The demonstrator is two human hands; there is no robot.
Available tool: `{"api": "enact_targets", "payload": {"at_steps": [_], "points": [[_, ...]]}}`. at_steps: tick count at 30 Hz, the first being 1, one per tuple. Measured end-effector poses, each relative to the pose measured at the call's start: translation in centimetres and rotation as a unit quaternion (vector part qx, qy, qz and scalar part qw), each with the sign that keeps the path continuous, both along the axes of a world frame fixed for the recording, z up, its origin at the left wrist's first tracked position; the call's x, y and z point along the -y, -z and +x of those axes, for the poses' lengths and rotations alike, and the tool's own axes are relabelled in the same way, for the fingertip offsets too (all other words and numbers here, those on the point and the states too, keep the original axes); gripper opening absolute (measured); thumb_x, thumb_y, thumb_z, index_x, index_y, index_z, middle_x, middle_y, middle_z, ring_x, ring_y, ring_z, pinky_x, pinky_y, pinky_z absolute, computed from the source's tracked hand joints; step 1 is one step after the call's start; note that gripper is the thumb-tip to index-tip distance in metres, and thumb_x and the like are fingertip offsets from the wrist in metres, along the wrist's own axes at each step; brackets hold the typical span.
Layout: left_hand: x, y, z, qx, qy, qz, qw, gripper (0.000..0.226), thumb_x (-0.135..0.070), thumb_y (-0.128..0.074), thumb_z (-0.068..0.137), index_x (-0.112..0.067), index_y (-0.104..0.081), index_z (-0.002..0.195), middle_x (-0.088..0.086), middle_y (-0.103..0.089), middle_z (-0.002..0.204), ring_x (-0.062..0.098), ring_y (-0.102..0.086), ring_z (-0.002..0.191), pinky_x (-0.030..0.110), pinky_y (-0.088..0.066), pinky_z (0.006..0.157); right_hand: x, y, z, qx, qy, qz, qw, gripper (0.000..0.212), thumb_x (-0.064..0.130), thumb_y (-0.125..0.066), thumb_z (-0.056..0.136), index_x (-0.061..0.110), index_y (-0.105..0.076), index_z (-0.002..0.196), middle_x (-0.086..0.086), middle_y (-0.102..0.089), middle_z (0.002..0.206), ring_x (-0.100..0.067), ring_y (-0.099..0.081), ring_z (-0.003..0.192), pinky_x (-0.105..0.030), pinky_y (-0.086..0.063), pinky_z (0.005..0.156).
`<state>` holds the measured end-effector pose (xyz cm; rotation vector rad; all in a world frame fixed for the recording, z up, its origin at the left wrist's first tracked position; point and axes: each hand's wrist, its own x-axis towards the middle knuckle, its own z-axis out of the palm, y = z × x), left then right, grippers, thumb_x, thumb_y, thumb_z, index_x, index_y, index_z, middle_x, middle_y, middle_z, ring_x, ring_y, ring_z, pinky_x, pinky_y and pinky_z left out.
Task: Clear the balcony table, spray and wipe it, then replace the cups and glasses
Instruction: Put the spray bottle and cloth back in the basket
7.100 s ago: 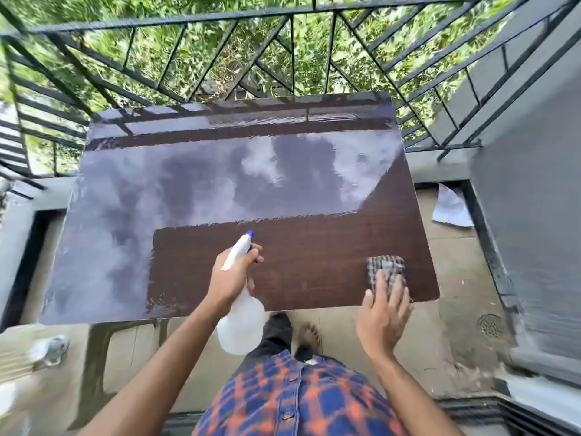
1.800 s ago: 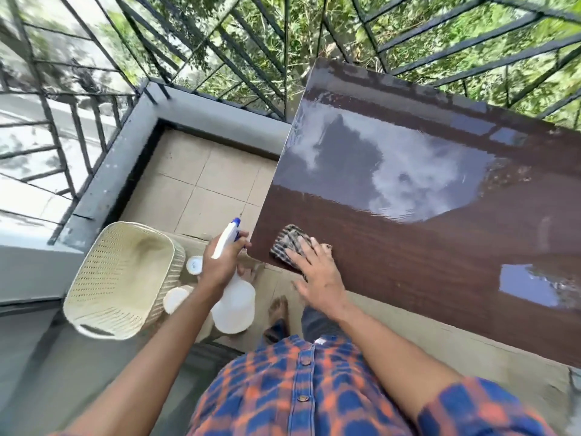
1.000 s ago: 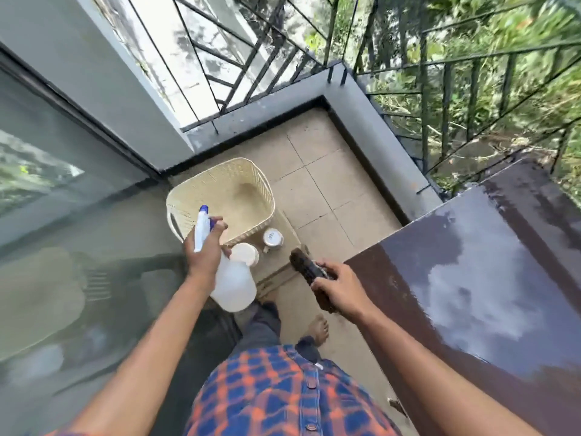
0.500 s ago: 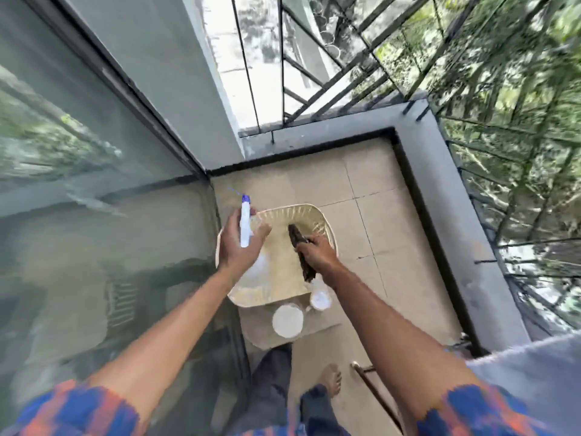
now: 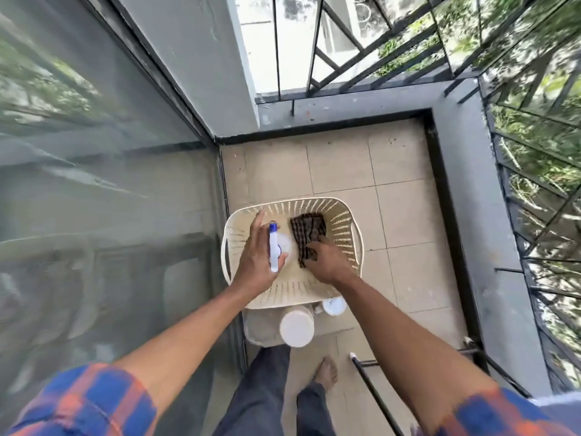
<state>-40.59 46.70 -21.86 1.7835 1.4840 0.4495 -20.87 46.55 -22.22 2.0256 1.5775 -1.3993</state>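
The white spray bottle (image 5: 274, 247) with its blue tip and the dark checked cloth (image 5: 307, 234) sit inside the cream slotted basket (image 5: 352, 247), centre of the frame. The left hand (image 5: 256, 262) grips the bottle's neck, forefinger stretched along it. The right hand (image 5: 327, 259) pinches the cloth's lower end, fingers curled down. Two white cups (image 5: 296, 325) stand just below the basket, touching its rim. A glass door (image 5: 94, 184) fills the left, and a black railing (image 5: 534, 171) runs down the right.
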Motion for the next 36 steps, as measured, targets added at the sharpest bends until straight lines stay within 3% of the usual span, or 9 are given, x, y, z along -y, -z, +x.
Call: {"api": "enact_targets", "payload": {"at_steps": [2, 6, 10, 14, 18, 22, 25, 31, 36], "points": [[0.5, -0.1, -0.1, -0.006, -0.018, 0.007, 1.0, 0.075, -0.011, -0.077, 0.083, -0.014, -0.035, 0.146, 0.015, -0.02, 0.164, 0.018, -0.029, 0.146, 0.004, -0.024, 0.108, 0.2, -0.7, 0.4, -0.011, 0.023, 0.021, 0.999, 0.051, 0.026, -0.061, 0.089, 0.019, -0.057, 0.14, -0.011, -0.049, 0.149, -0.032, -0.054, 0.129, -0.038, -0.044, 0.107], [1.8, -1.3, 0.0, 0.009, -0.061, -0.017, 0.998, 0.084, 0.001, -0.073, 0.08, -0.01, -0.031, 0.152, 0.017, -0.037, 0.151, 0.033, -0.05, 0.132, 0.039, -0.048, 0.107, 1.3, -3.2, 1.2, -0.053, 0.084, 0.092, 0.991, 0.037, 0.029, -0.065, 0.092, 0.021, -0.066, 0.129, -0.003, -0.067, 0.131, -0.023, -0.064, 0.115, -0.038, -0.051, 0.099], [4.0, -3.1, -0.3, 0.015, -0.171, -0.085, 0.982, 0.094, 0.0, -0.076, 0.078, -0.015, -0.027, 0.156, 0.012, -0.033, 0.154, 0.016, -0.057, 0.109, 0.041, -0.054, 0.093, 4.7, -6.3, 2.2, -0.078, 0.166, 0.182, 0.966, 0.023, 0.034, -0.064, 0.093, 0.029, -0.073, 0.114, 0.011, -0.074, 0.114, -0.007, -0.069, 0.092, -0.027, -0.054, 0.082], [8.0, -4.5, -0.8, 0.021, -0.238, -0.068, 0.969, 0.071, -0.002, -0.074, 0.083, -0.01, -0.038, 0.144, 0.011, -0.045, 0.136, 0.025, -0.059, 0.098, 0.052, -0.054, 0.091, 10.6, -7.4, 3.4, -0.031, 0.249, 0.199, 0.947, 0.013, 0.03, -0.065, 0.09, 0.027, -0.074, 0.099, 0.011, -0.076, 0.092, -0.009, -0.07, 0.083, -0.029, -0.053, 0.074], [12.9, -5.5, -0.6, 0.001, -0.174, -0.034, 0.984, 0.05, -0.013, -0.077, 0.084, -0.018, -0.052, 0.127, -0.002, -0.051, 0.118, 0.011, -0.054, 0.088, 0.049, -0.055, 0.082, 15.7, -5.9, 4.2, -0.016, 0.216, 0.087, 0.972, 0.033, 0.028, -0.068, 0.087, 0.027, -0.067, 0.12, 0.001, -0.067, 0.118, -0.02, -0.07, 0.094, -0.037, -0.054, 0.088], [16.1, -5.8, 0.8, -0.073, -0.03, -0.014, 0.997, 0.052, -0.041, -0.072, 0.08, -0.015, -0.058, 0.124, 0.001, -0.057, 0.115, 0.02, -0.055, 0.104, 0.043, -0.049, 0.092, 17.2, -3.9, 3.8, 0.002, 0.122, 0.031, 0.992, 0.066, 0.022, -0.067, 0.084, 0.025, -0.046, 0.146, -0.006, -0.044, 0.143, -0.027, -0.052, 0.129, -0.038, -0.046, 0.103], [17.5, -5.4, 2.2, -0.143, 0.044, -0.039, 0.988, 0.072, -0.046, -0.076, 0.077, -0.016, -0.053, 0.139, 0.007, -0.054, 0.138, 0.03, -0.05, 0.128, 0.048, -0.042, 0.106, 16.7, -2.6, 3.0, -0.009, 0.165, 0.037, 0.986, 0.078, 0.019, -0.07, 0.079, 0.025, -0.039, 0.15, -0.01, -0.042, 0.144, -0.032, -0.046, 0.134, -0.042, -0.043, 0.109], [18.6, -3.7, 3.6, -0.181, 0.016, -0.116, 0.976, 0.091, -0.04, -0.077, 0.079, -0.032, -0.031, 0.157, 0.003, -0.029, 0.161, 0.026, -0.025, 0.148, 0.055, -0.033, 0.112, 14.5, 0.5, 0.7, -0.038, 0.327, 0.015, 0.944, 0.086, 0.028, -0.078, 0.075, 0.029, -0.035, 0.15, -0.008, -0.045, 0.139, -0.032, -0.052, 0.127, -0.039, -0.041, 0.107], [18.1, -2.6, 3.9, -0.171, -0.023, -0.09, 0.981, 0.086, -0.032, -0.081, 0.079, -0.024, -0.04, 0.154, 0.009, -0.042, 0.148, 0.032, -0.04, 0.137, 0.049, -0.037, 0.108, 14.3, 2.6, 0.0, -0.01, 0.33, 0.036, 0.943, 0.076, 0.033, -0.072, 0.074, 0.029, -0.043, 0.144, -0.007, -0.051, 0.133, -0.031, -0.053, 0.125, -0.037, -0.041, 0.103]]}}
